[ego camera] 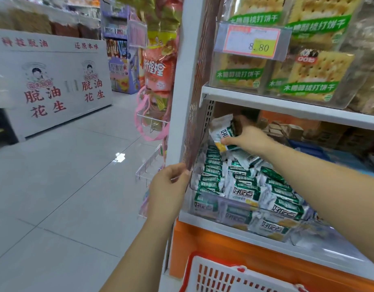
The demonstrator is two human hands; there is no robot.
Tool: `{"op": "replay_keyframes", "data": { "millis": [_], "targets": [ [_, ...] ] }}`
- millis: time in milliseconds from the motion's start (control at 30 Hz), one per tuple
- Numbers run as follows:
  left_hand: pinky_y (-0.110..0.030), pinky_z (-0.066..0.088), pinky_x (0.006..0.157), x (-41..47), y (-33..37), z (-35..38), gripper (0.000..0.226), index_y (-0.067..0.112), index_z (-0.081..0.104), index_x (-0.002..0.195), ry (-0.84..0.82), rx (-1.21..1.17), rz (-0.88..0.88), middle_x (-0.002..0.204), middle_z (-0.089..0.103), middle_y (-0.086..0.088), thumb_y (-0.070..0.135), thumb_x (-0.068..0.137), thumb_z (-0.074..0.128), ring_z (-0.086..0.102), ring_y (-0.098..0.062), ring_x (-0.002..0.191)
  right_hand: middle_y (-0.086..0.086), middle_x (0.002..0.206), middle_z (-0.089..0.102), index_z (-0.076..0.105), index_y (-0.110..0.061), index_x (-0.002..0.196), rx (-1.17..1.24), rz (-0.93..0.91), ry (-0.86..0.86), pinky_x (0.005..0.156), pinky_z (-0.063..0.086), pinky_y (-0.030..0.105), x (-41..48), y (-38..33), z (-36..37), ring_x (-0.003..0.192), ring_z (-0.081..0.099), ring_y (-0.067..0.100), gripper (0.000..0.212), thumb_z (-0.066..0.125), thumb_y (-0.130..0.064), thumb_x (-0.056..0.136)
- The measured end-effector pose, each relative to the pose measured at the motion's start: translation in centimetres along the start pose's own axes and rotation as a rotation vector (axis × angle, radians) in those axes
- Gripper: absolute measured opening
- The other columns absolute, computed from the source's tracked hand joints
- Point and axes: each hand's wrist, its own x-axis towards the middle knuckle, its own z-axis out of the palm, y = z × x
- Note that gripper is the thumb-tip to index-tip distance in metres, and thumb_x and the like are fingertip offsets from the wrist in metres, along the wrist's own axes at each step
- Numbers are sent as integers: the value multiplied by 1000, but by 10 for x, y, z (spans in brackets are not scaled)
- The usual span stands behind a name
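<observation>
A small snack packet (pixel 223 131) is being held by the right hand (pixel 248 140) just above the back left corner of the clear bin (pixel 205 207), close under the upper shelf board (pixel 287 103). It is being pinched near its lower end, with the thumb underneath and the fingers curled over the top. The left hand (pixel 169 186) is being kept at the bin's front left corner, fingers curled round the rim there, probably to steady it.

The packet is being judged as very light, with a soft, crinkly and rather slippery film wrapper. What is inside is likely brittle, so a gentle pinch across the width or at a sealed end is being favoured over a squeeze in the middle.

The bin is being filled nearly to its rim by a loose heap of packets (pixel 245 186) that could slide or spill over the front wall. Little headroom is being left by the shelf board above, where cracker packs (pixel 308 76) and a price tag (pixel 253 42) are being displayed. A red and white basket (pixel 213 275) is being kept below the front edge of the lower shelf, and a wire rack (pixel 148 167) is sticking out just beside the left hand.
</observation>
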Motion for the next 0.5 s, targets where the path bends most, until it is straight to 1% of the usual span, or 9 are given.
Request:
{"op": "replay_keyframes", "data": {
  "millis": [67,133,167,233,300,333,400,433,500],
  "targets": [
    [-14,43,75,5,-4,5,19,23,68,108,37,-5,11,99,69,10,24,90,64,62,-1,90,8,133,50,33,-14,138,59,6,16,76,36,22,19,2,8,100,46,15,71,74,-22,81],
    [-16,45,69,6,-8,13,9,31,66,94,70,-22,33,85,68,14,26,87,66,63,-2,80,2,126,50,37,-9,135,95,-1,47,76,36,16,34,2,16,101,44,11,68,75,-15,79],
    [-17,46,68,7,-10,17,8,33,65,89,98,-35,50,79,67,14,26,86,68,63,-4,75,-2,121,48,38,-7,135,92,-2,50,73,35,11,41,4,20,101,42,10,67,75,-13,80],
    [-16,48,67,8,-17,23,5,31,66,86,161,-66,79,71,66,15,27,84,70,61,-1,70,-7,120,43,38,-8,136,30,11,36,69,33,8,51,9,26,103,41,10,65,73,-13,81],
    [-11,47,64,10,-22,28,5,31,66,83,209,-75,109,73,65,20,30,83,70,60,1,67,-8,125,44,38,-10,138,-64,24,2,67,37,10,60,16,30,102,42,9,66,72,-13,82],
    [-9,46,62,11,-24,29,6,32,65,80,226,-72,128,74,64,23,31,83,71,59,2,66,-3,131,47,35,-9,139,-113,38,-8,69,38,12,65,19,31,104,44,11,69,73,-14,82],
    [-8,45,61,12,-26,30,10,33,63,78,241,-68,171,75,64,24,32,82,72,58,2,66,7,140,44,28,-10,144,-216,66,-44,80,35,19,70,21,31,116,47,18,78,74,-19,81],
    [-8,45,61,12,-27,31,10,34,63,77,244,-74,190,74,64,23,32,82,72,59,2,66,8,143,42,26,-10,144,-260,58,-56,83,34,21,72,21,30,122,46,21,80,74,-21,81],
    [-10,46,62,13,-30,31,11,34,63,75,254,-94,210,72,64,23,32,81,72,59,1,66,7,144,41,28,-11,143,-311,43,-94,86,34,23,77,21,27,126,44,23,80,75,-25,80]
  ]
}}
